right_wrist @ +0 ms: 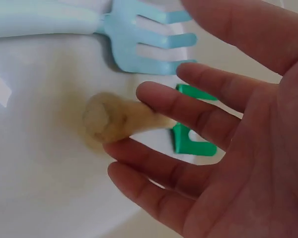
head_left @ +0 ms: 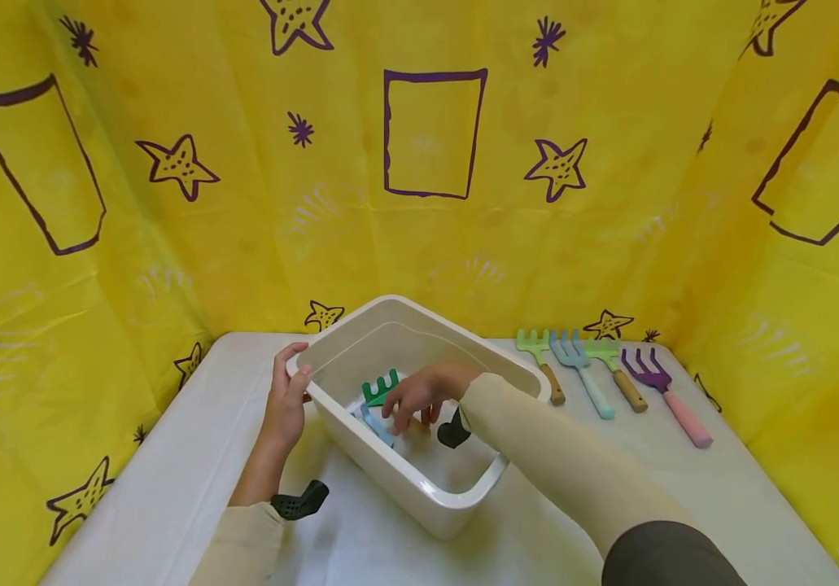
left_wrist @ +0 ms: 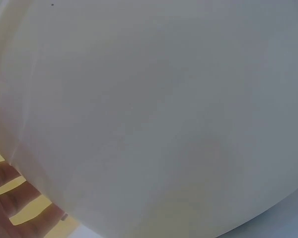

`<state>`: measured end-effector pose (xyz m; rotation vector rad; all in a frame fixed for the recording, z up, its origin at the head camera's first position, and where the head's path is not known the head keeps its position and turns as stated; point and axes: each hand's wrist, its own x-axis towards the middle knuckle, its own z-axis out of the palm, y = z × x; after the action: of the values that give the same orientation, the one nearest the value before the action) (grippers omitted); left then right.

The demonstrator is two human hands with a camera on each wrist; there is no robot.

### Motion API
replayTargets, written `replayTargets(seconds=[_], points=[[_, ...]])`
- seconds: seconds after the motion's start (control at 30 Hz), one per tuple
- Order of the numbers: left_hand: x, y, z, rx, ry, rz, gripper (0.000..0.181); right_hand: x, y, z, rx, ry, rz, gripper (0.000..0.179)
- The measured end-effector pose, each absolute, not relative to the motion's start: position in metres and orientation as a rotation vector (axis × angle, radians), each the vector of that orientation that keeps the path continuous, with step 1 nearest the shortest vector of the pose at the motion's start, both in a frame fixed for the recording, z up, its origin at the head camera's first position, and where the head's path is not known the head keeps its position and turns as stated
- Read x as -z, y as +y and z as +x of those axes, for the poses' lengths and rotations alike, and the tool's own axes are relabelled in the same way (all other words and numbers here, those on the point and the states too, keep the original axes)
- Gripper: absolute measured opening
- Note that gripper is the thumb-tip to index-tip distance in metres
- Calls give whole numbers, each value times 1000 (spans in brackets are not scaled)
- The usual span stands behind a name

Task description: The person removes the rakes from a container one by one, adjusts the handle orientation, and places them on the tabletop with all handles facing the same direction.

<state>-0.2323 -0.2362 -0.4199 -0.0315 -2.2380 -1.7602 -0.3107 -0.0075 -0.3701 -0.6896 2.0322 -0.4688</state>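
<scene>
My left hand (head_left: 286,411) grips the left corner of a white plastic bin (head_left: 456,498), thumb over the rim and fingers along the outside. Inside the bin, my right hand (head_left: 425,392) reaches down with its fingers loosely spread. Two hand forks lie in there: a light blue one (right_wrist: 129,34) and a green one (right_wrist: 194,148) with a wooden handle (right_wrist: 120,116). In the right wrist view the fingers overlap that wooden handle without being wrapped round it. The left wrist view is mostly filled by the bin's wall (left_wrist: 154,99).
Right of the bin, several hand forks lie in a row on the white table: a green one (head_left: 539,354), a light blue one (head_left: 587,382), another green one (head_left: 627,382) and a purple one with a pink handle (head_left: 671,399). Yellow patterned cloth (head_left: 434,244) encloses the table's back and sides.
</scene>
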Motion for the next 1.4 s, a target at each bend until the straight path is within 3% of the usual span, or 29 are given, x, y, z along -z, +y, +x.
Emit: replayTargets(seconds=[0.2,0.43,0.97,1.4], points=[[420,-236,-231,1763,-2229,-35,47,368,-7,-315,594,2072,-840,50],[422,-238,-232,1752,-2241,-8,46,364,-4,-321,807,2158,-887,35],[420,-237,-230,1767,-2227,-29,47,355,4,-325,972,2336,-649,13],[421,-237,-234,1754,-2232,-19,46,349,9,-326,1085,2338,-577,14]])
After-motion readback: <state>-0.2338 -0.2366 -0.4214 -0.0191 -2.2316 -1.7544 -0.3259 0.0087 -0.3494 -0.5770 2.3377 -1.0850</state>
